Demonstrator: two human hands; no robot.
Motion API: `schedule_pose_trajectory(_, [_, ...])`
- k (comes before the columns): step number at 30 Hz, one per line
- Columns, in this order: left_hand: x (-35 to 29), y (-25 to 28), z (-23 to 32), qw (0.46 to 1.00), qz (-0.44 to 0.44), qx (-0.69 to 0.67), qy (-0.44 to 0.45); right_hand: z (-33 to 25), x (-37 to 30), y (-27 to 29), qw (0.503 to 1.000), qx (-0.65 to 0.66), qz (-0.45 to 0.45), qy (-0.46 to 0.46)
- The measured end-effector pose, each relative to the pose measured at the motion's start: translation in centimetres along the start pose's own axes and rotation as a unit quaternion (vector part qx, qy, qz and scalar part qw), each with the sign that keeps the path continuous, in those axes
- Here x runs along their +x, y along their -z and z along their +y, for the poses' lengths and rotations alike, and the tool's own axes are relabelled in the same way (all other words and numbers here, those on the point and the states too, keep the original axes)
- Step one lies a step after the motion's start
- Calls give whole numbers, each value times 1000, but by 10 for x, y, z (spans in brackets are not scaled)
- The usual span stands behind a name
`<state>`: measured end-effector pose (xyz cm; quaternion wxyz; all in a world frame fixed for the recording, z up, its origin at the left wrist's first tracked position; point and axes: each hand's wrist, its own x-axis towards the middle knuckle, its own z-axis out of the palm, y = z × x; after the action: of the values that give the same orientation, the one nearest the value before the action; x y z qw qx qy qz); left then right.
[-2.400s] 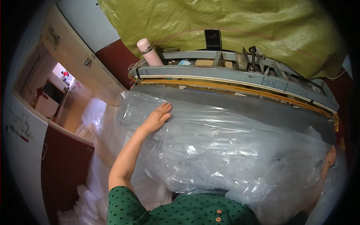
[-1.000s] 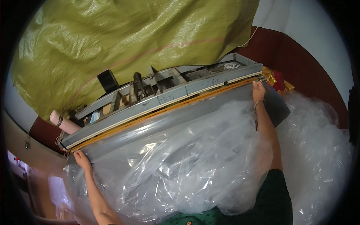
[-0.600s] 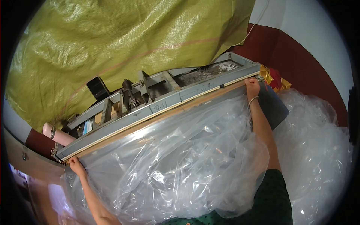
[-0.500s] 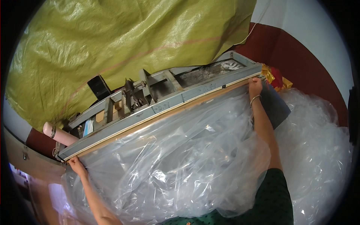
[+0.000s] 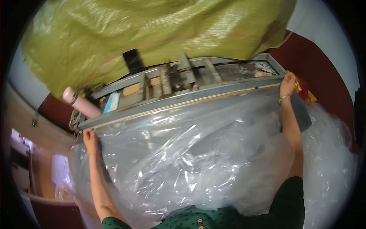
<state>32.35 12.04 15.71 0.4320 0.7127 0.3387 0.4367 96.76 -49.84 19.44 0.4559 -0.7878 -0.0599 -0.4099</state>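
Note:
A long grey metal frame machine [image 5: 179, 95], likely a bag sealer, lies across the view with a pale strip along its front edge. Clear plastic film [image 5: 190, 152] spreads from that edge down towards my body in shiny wrinkles. At the machine's left end, my left hand [image 5: 90, 140] is closed in a pinch on the film's edge. My right hand [image 5: 288, 86] pinches at the right end, just beside the frame's corner, with the film running below it. Exactly how much film lies between the fingertips is hidden.
Behind the machine hangs a yellow-green woven sheet [image 5: 171, 34]. A pink bottle [image 5: 82, 103] leans at the left end, near a black flat object [image 5: 133, 61]. More bunched film [image 5: 328, 160] piles up on the right, below gold and red wrapping [image 5: 303, 89].
My view has turned, so the machine looks more level and sits farther right. The right hand has risen from the front strip to the frame's corner. Both hands stay closed.

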Motion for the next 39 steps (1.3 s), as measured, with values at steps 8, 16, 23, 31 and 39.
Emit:
schedule_pose_trajectory(8, [-112, 40, 135, 988, 97, -17, -119, -309, -178, 14, 746, 253, -458, 413])
schedule_pose_trajectory(16, [-123, 66, 104, 888, 224, 351, -195, -273, -243, 32, 705, 212, -665, 124])
schedule_pose_trajectory(23, [-173, 26, 63, 853, -146, 484, -132, -136, -164, 149, 772, 46, -629, 79])
schedule_pose_trajectory(31, [-180, -20, 92, 886, -176, 394, -172, -38, -136, 220, 812, 33, -582, -27])
schedule_pose_trajectory(39, [-147, -41, 101, 841, -269, 440, -164, 14, -126, 261, 779, -12, -627, -6])
